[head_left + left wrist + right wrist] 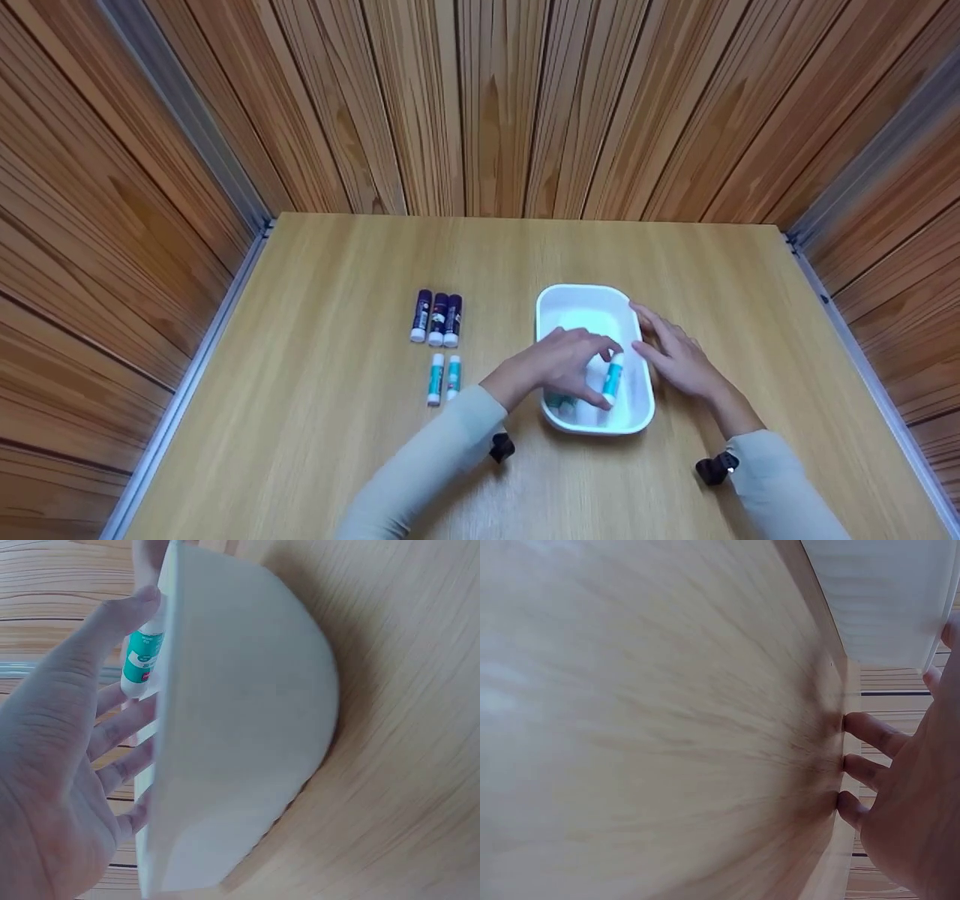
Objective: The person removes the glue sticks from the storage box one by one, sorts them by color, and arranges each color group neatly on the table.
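Note:
Between thumb and fingertips, my left hand (564, 363) pinches a white-and-teal glue stick (613, 379) by its ends, over the inside of a white plastic tub (585, 298). In the left wrist view the teal label of this glue stick (142, 656) shows beside the rim. Partly hidden under the hand, more teal glue sticks (559, 401) lie at the tub's near left. My right hand (679, 361) rests at the tub's right side, thumb and forefinger touching the rim. In the right wrist view its other fingers (870, 733) reach down to the table.
Left of the tub, three dark purple glue sticks (436, 319) with white ends lie side by side on the wooden table (315, 375). Nearer me are two teal glue sticks (436, 380), close to my left forearm. Wood-plank walls (495, 112) enclose the table's back and sides.

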Motion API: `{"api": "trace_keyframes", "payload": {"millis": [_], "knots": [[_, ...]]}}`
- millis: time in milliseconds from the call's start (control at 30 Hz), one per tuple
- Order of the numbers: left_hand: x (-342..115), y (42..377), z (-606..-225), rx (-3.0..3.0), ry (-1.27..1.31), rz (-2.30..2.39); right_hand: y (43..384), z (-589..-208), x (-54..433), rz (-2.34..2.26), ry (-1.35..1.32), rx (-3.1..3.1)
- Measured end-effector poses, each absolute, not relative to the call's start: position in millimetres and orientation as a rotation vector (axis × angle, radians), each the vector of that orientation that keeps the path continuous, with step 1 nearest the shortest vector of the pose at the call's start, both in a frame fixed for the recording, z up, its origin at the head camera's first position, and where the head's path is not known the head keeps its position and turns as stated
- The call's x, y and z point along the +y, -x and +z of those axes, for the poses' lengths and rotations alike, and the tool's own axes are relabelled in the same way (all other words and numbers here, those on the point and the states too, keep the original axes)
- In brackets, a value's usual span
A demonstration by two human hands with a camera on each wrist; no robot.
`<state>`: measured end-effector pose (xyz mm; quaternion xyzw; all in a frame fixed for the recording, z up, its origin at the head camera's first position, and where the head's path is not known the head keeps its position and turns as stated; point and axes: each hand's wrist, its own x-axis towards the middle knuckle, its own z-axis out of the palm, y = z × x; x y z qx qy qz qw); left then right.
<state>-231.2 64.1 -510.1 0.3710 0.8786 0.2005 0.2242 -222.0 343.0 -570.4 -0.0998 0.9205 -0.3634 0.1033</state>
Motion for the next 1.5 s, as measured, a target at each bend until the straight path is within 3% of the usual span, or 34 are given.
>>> {"api": "trace_keyframes", "payload": {"millis": [467, 1500], "knots": [[34.2, 225.2, -505.8, 2.486, -1.100, 0.633, 217.2, -573.9, 341.9, -1.071, 0.308, 2.723], [-78.3, 217.8, -498.7, 2.579, -0.855, 0.882, 221.9, -568.8, 343.7, -1.052, 0.352, 2.748]]}}
